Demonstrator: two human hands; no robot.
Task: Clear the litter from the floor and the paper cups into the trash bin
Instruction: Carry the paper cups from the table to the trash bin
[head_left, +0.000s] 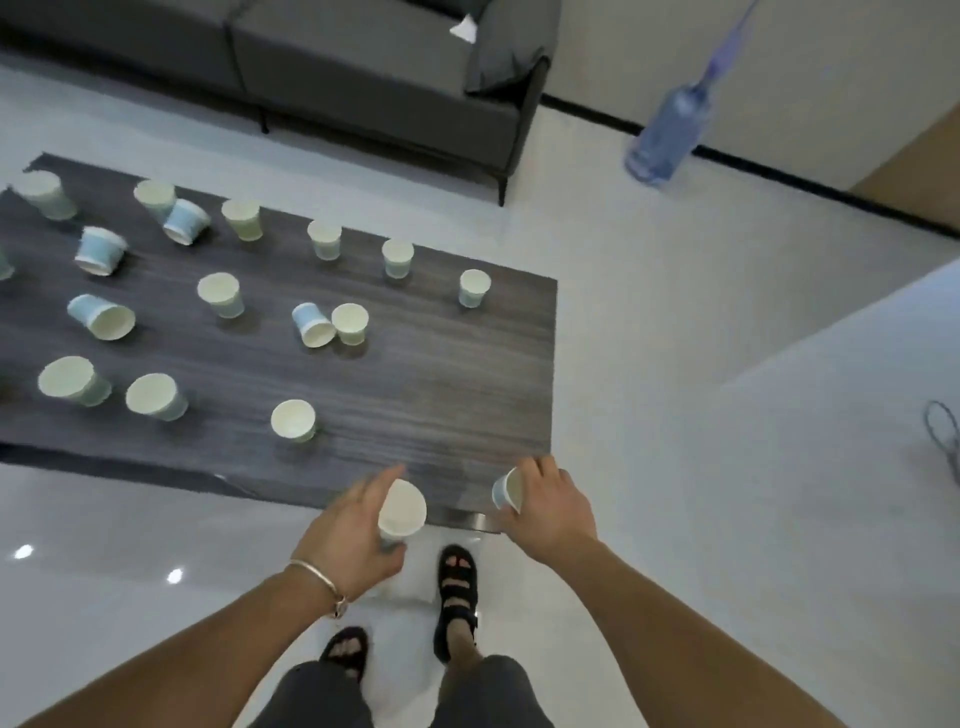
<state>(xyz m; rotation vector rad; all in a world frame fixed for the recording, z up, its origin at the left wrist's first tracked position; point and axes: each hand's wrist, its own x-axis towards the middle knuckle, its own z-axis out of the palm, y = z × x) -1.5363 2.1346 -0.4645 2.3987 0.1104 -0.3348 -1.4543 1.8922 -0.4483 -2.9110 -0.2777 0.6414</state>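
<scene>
- The left grip (353, 525) hangs over the near edge of the desk (441, 374), just left of the desk's near right corner. Its fingers and thumb are curled round the left-held cup (402, 506). That cup is close to upright, with its open mouth turned up towards the camera.
- The right grip (550, 504) sits right at that same corner of the desk. It pinches the right-held cup (506, 491) between thumb and fingers. The cup is tilted, with its blue wall towards the left grip and its pale inside showing.
- Both grips are closed round a cup and neither has a free finger spread, so each looks fully taken up.
- The nearest standing cup (293, 421) is upright on the desk, further in from the near edge and off to the left of the corner. The left grip is plainly the nearer of the two.
- The other cups (221, 293) are scattered over the desk towards its far and left parts. Some stand and some lie on their sides, with their long axes pointing various ways.
- The trash bin is not in view, so I cannot tell which way it lies from the desk.
- In my judgement the next move is either to nest one held cup into the other to free a grip, or to turn away from the desk to find the bin.
</scene>
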